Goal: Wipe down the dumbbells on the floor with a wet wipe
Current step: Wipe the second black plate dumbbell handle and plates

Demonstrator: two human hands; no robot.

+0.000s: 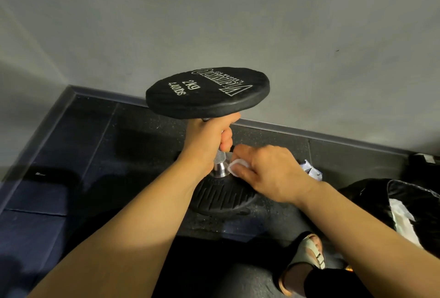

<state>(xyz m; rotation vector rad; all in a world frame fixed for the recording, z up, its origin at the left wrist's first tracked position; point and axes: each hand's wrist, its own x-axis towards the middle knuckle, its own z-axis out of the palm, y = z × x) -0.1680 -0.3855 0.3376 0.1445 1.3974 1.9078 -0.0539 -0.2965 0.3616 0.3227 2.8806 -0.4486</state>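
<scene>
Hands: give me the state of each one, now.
Left hand: closed around the handle of the upright dumbbell.
Right hand: closed on the wet wipe, pressing it to the handle's base.

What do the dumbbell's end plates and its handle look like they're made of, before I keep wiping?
End plates: matte black, likely rubber coated; faintly textured face with raised pale lettering, ribs moulded into the lower one. Handle: bare metal, probably steel or chrome; shiny collar at the base, cross-hatched grip above it. The right hand presses the wet wipe against that collar.
</scene>
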